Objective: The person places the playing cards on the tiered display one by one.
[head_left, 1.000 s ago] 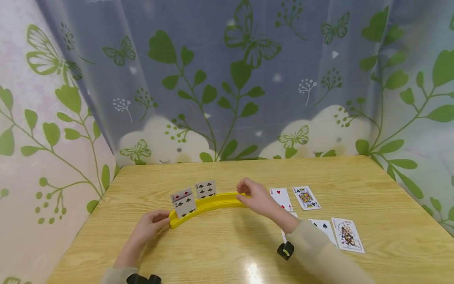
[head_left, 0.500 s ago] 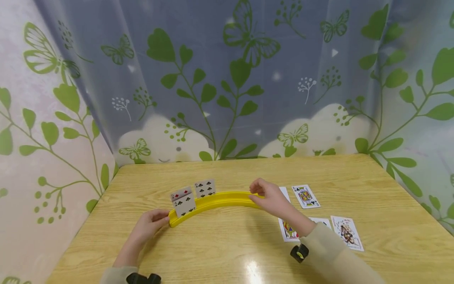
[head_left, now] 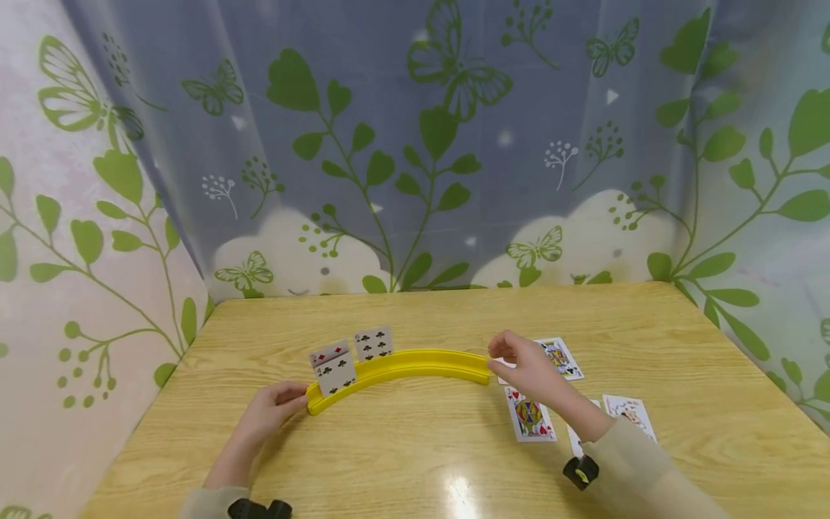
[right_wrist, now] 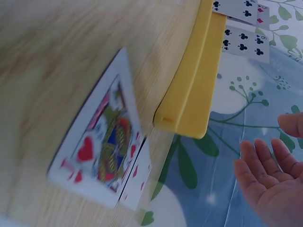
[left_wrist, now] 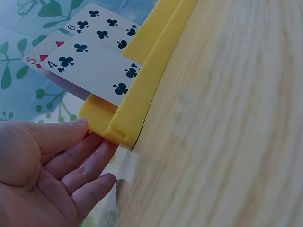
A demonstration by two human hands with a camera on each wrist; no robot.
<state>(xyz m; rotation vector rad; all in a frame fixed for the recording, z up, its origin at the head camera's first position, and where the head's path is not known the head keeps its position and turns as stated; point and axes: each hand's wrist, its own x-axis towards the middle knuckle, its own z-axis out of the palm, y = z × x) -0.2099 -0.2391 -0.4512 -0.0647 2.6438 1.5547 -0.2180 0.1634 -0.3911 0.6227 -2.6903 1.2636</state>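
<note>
A curved yellow playing card holder lies on the wooden table. My left hand pinches its left end, thumb above and fingertips against the underside in the left wrist view. Near that end stand a four of clubs in front of a five of diamonds, which it partly covers. A six of clubs stands a little to their right. My right hand is by the holder's right end, its fingers loosely bent. In the right wrist view it holds nothing and appears apart from the holder.
Right of the holder lie a jack of hearts, a king of clubs and a joker. A red-suited card is mostly hidden under my right hand. My sleeve partly covers others. A patterned curtain hangs behind the table.
My right hand has slid rightward along the holder to its right end, uncovering more of the yellow rail and the jack of hearts. The left hand and the standing cards have stayed put.
</note>
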